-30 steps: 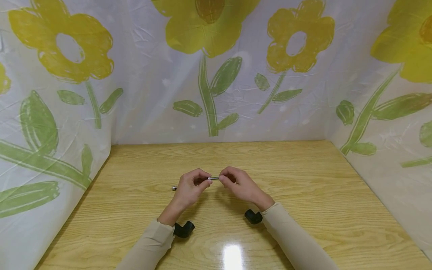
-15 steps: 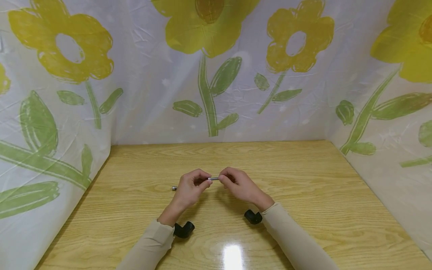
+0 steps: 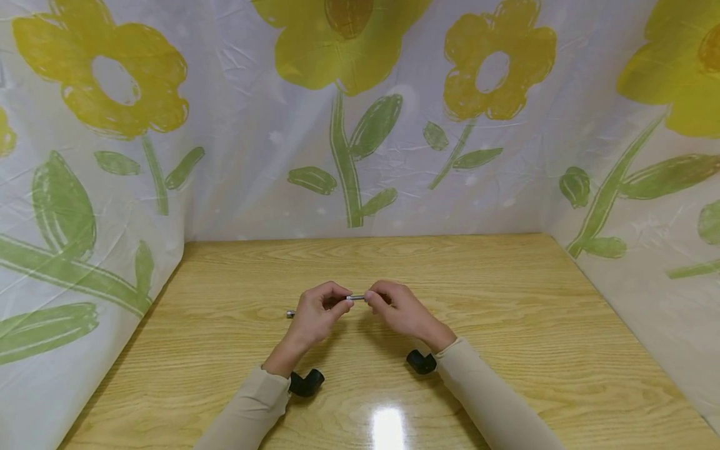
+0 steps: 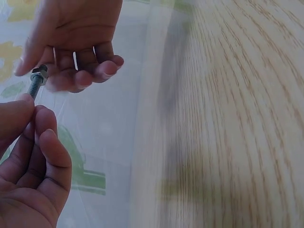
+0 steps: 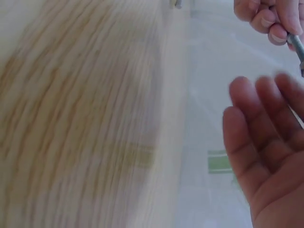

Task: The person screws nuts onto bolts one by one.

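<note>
Between the thumb and fingers of my left hand (image 3: 316,315) is pinched a slim metal bolt (image 4: 34,89), held level above the table in the head view. A hex nut (image 4: 40,74) sits on the threads near the bolt's far end, as the left wrist view shows. My right hand (image 3: 402,306) has its thumb and index finger on either side of that nut; its other fingers (image 5: 242,118) are loosely bent and slightly blurred. The left fingers hide the bolt's other end. Exact contact of the right thumb with the nut is hard to tell.
Another small metal piece (image 3: 290,314) lies on the wood-grain table (image 3: 478,275), partly behind the left hand. Black curved parts (image 3: 307,382) stick out by both sleeves. A flower-printed cloth (image 3: 253,187) walls in the back and both sides.
My right fingers shift very slightly at the bolt's end. The left hand and the bolt stay in the same place.
</note>
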`<state>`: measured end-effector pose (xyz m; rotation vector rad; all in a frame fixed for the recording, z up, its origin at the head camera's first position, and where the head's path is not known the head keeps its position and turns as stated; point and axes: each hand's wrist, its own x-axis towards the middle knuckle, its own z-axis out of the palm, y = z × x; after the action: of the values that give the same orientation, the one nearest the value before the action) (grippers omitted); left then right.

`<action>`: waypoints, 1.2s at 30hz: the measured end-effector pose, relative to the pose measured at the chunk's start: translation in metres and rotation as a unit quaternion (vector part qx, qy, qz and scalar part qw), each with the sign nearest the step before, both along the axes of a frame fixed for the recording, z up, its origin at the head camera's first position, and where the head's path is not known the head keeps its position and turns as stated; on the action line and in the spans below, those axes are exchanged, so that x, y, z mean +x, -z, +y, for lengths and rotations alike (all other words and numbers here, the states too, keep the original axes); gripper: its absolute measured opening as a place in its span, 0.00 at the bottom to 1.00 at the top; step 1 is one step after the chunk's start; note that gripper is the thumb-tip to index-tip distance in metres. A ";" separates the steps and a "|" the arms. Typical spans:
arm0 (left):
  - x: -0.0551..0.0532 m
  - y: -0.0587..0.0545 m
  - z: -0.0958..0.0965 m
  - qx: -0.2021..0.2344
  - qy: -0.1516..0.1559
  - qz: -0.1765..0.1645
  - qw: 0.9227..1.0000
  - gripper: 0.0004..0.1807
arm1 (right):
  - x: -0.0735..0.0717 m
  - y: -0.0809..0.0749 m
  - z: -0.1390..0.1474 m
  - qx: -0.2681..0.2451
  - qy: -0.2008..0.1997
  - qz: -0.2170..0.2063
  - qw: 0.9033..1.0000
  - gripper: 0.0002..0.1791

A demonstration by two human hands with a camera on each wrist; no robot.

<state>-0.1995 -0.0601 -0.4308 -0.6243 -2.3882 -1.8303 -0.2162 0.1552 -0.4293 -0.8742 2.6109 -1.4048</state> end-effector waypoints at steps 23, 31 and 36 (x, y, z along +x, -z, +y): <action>-0.003 0.004 -0.001 -0.005 -0.009 0.009 1.000 0.05 | 0.001 -0.001 -0.001 -0.026 -0.013 0.005 1.000 0.10; -0.003 0.005 -0.001 -0.001 -0.003 0.018 1.000 0.04 | 0.001 0.000 0.000 0.000 -0.004 0.005 1.000 0.15; -0.003 0.005 -0.001 -0.001 -0.008 0.020 1.000 0.04 | 0.002 -0.002 -0.001 -0.020 -0.002 -0.002 1.000 0.10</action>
<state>-0.2023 -0.0610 -0.4361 -0.6335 -2.3627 -1.7909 -0.2139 0.1542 -0.4275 -0.8813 2.5854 -1.4602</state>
